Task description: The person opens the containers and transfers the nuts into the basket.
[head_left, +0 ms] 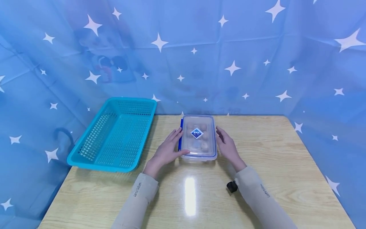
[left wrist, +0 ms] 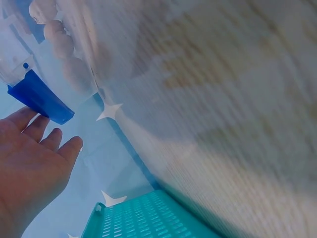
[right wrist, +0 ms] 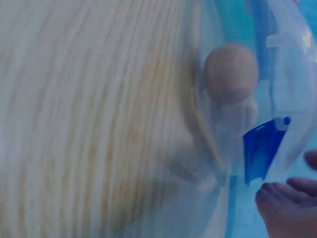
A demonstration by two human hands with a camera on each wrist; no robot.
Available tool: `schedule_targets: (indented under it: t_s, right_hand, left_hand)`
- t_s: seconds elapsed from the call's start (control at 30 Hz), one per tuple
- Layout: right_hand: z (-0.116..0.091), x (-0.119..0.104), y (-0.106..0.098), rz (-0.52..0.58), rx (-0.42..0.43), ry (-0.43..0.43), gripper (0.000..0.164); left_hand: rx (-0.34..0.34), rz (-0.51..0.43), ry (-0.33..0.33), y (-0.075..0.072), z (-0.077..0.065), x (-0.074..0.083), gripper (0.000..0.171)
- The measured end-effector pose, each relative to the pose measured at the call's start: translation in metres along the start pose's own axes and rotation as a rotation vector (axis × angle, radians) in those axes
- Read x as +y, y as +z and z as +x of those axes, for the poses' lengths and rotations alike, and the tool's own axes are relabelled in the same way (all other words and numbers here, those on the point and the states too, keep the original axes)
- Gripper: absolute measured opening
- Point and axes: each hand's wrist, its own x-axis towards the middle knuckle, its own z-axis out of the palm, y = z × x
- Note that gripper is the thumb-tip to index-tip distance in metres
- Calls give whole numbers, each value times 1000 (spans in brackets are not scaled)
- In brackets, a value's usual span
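Note:
A clear plastic food container (head_left: pixel 190 144) with a blue-edged lid and a blue diamond label stands on the table. Several round, egg-like things (right wrist: pixel 231 74) show through its walls. My left hand (head_left: pixel 167 151) lies along its left side, thumb at the lid's front left corner, fingers extended by the blue latch (left wrist: pixel 42 96). That latch sticks outward from the wall. On the other side my right hand (head_left: pixel 228 147) is beside the container, fingers loosely bent and holding nothing. Close to those fingertips, another blue latch (right wrist: pixel 262 151) stands out in the right wrist view.
To the left, a turquoise perforated plastic basket (head_left: pixel 123 136) sits on the wood-grain table (head_left: pixel 257 136), reaching its left edge. A blue curtain (head_left: pixel 183 60) with white stars hangs behind and along both sides. A black object (head_left: pixel 232 186) is at the right sleeve cuff.

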Motion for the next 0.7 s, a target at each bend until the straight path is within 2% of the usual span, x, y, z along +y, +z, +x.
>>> schedule_targets:
  t_s: [0.1,0.27,0.53,0.7]
  right_hand:
    - [-4,-5,0,23,-32,-33,59]
    - [-13,-8,1,34,-108,-68,85]
    - [-22,-6,1,-40,-204,-36,119]
    - [-23,-4,3,-69,-225,-51,130]
  left_hand:
    - [7,-1,2,0,0,0,94]
    - [1,-1,5,1,0,1,94]
    - [-5,-10,-15,-1,0,1,94]
    - [-9,-41,-18,-2,-1,2,95]
